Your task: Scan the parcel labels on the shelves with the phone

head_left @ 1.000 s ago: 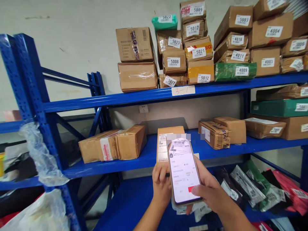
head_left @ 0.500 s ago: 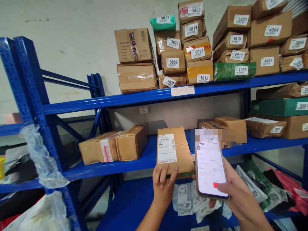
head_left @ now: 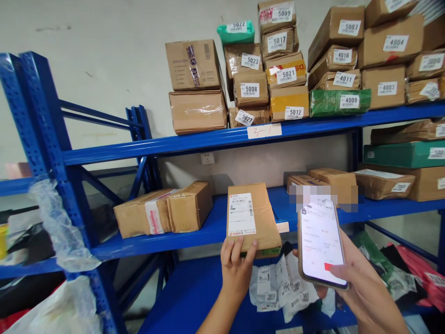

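**Labelled box (head_left: pixel 266 211) in our left hand (head_left: pixel 236 266), phone (head_left: pixel 321 243) in our right hand (head_left: pixel 359 278)**

Our left hand is closed in a narrow grip on the near edge of the box, fingertips bent over its top. The box is at the front of the blue middle shelf (head_left: pixel 219 211); we cannot tell whether it rests there. A white shipping label (head_left: pixel 241 214) covers the left part of its top face, and some green shows under its near edge.

Our right hand is wrapped around the phone, to the right of the box and apart from it, with the thumb over a red button (head_left: pixel 328 267) on the lit screen. A blurred patch hides the phone's upper end.

Two brown cartons (head_left: pixel 191 206) touch each other on the shelf to the left. Below, pale bags (head_left: pixel 264 287) with numbered labels lie on the lower shelf (head_left: pixel 181 292). Above, numbered parcels (head_left: pixel 251 89) are stacked on the top shelf (head_left: pixel 156 147), its beam tagged "3-1".
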The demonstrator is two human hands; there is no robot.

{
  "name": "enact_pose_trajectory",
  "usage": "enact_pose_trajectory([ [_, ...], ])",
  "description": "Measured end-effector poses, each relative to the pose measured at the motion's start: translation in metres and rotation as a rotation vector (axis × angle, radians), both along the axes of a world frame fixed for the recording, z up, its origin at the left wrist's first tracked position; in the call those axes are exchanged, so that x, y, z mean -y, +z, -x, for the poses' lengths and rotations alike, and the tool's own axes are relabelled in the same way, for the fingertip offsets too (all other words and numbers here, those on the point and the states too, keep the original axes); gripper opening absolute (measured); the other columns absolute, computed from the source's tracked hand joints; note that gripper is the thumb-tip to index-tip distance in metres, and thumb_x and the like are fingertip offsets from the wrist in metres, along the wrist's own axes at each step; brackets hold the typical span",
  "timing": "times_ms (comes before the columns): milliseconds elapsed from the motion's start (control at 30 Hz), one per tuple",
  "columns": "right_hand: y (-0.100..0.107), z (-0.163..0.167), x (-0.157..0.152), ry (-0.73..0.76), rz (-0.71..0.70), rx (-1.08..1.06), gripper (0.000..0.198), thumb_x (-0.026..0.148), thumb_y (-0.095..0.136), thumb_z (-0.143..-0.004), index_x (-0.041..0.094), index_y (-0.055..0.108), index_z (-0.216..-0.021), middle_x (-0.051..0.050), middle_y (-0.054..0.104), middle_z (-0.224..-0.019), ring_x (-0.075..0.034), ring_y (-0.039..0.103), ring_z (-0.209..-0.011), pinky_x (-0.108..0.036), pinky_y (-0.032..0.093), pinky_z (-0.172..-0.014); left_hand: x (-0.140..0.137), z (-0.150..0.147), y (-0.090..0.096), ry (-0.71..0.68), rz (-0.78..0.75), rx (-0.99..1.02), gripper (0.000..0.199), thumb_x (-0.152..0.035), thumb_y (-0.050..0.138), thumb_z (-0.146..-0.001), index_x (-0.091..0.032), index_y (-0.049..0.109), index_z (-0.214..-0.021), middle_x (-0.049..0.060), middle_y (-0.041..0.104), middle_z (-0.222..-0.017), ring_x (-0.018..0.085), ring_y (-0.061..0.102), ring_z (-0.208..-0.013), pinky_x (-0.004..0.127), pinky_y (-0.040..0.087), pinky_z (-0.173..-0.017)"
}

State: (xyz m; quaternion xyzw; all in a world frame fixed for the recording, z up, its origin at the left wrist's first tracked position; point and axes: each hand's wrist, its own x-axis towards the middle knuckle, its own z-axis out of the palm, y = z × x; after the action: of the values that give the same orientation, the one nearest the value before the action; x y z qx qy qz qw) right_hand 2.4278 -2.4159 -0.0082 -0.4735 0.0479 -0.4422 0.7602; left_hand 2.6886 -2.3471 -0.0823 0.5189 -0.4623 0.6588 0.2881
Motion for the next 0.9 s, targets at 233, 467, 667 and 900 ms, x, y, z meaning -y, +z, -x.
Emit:
enact_pose_trajectory([
  [233, 0.000, -0.003, 0.003, -0.005, 0.016, 0.002, 0.110, 0.018, 0.074, -0.071, 0.024, 0.012, -0.161, -0.017, 0.075, -0.114, -0.037, 0.073, -0.085, -0.034, 0.056, -0.042, -0.001, 0.000, 0.000, -0.025, -0.011, 0.003, 0.059, 0.006, 0.074, -0.071, -0.027, 0.061, -0.119, 0.009, 0.048, -0.124, 0.029, 0.036, -0.133, 0.048, 0.047, -0.108],
  [467, 0.002, -0.006, 0.003, 0.000, 0.023, 0.020, 0.110, 0.017, 0.072, -0.073, 0.023, 0.009, -0.161, -0.018, 0.074, -0.117, -0.037, 0.073, -0.088, -0.034, 0.057, -0.042, -0.004, 0.002, 0.005, -0.041, -0.027, 0.004, 0.059, 0.005, 0.074, -0.072, -0.025, 0.060, -0.120, 0.010, 0.047, -0.126, 0.030, 0.037, -0.131, 0.049, 0.043, -0.110],
  [667, 0.000, -0.009, 0.012, 0.030, 0.017, 0.051, 0.107, 0.013, 0.072, -0.073, 0.023, 0.012, -0.161, -0.016, 0.075, -0.116, -0.030, 0.073, -0.080, -0.031, 0.058, -0.044, -0.005, 0.001, 0.005, -0.062, -0.023, 0.008, 0.061, 0.006, 0.071, -0.070, -0.027, 0.061, -0.120, 0.010, 0.048, -0.125, 0.029, 0.039, -0.128, 0.051, 0.042, -0.112],
  [900, -0.012, -0.019, 0.053, 0.074, -0.055, 0.168, 0.092, 0.030, 0.079, -0.073, 0.028, 0.037, -0.155, -0.015, 0.075, -0.120, -0.036, 0.074, -0.081, -0.041, 0.061, -0.046, -0.031, -0.009, 0.006, -0.146, 0.122, -0.083, 0.058, -0.011, 0.083, -0.060, -0.026, 0.058, -0.110, 0.009, 0.049, -0.117, 0.030, 0.047, -0.119, 0.043, 0.052, -0.094],
])
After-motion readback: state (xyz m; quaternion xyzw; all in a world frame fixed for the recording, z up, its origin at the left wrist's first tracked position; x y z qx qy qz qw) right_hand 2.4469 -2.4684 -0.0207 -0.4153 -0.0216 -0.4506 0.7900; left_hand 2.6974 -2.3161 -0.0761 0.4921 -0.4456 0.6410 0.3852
